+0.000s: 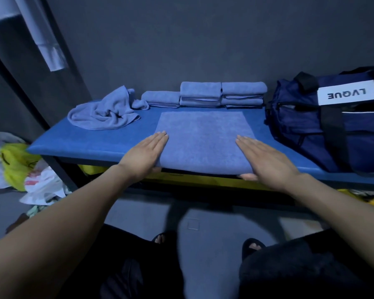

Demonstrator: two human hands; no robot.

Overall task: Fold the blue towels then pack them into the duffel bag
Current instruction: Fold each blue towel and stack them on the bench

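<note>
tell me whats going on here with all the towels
A person is folding blue towels on a blue table. Both the left hand and the right hand lie flat on a half-folded towel at the front edge. Folded towels are stacked at the back, and a crumpled towel waits at the left. The duffel bag sits at the right; no towel is visibly in it.

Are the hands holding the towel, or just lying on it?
Mostly lying flat. The left hand and right hand press the spread towel near its front corners; the thumbs tuck under its front edge.
</note>
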